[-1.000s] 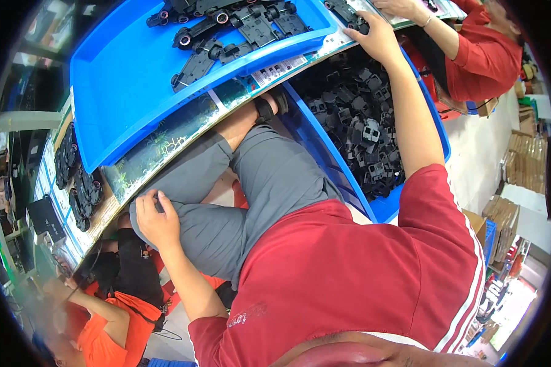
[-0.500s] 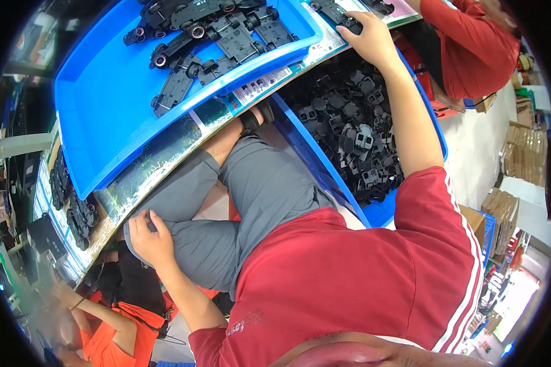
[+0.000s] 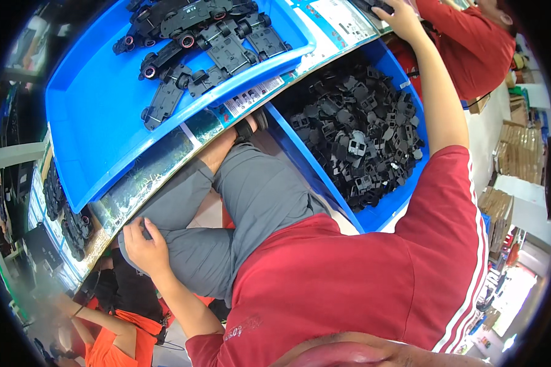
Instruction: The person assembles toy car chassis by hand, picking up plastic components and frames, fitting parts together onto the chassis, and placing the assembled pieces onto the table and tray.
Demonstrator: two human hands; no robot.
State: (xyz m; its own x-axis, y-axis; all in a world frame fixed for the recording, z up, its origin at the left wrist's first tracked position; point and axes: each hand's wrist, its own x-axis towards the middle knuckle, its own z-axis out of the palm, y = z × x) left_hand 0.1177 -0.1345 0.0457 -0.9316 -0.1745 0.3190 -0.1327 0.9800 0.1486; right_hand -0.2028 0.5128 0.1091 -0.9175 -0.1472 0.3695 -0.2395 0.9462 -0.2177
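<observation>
Seated assembly, mid-batch: several black plastic toy-car chassis [image 3: 190, 37] fill the blue tray [image 3: 98, 116].
I see my right hand [image 3: 401, 15] reaching onto a black part on the table [image 3: 337, 24], grip unclear; left hand [image 3: 144, 244] rests loosely curled and empty on my knee; the blue bin of black plastic parts [image 3: 355, 140] is well stocked.

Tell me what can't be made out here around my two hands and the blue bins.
Head view only:
- Right hand: fingertips and the dark part they touch are cut by the top edge.
- Left hand: lies on the knee, palm hidden.
- Blue tray: far end cropped.
- Blue bin: bottom buried under black parts.
</observation>
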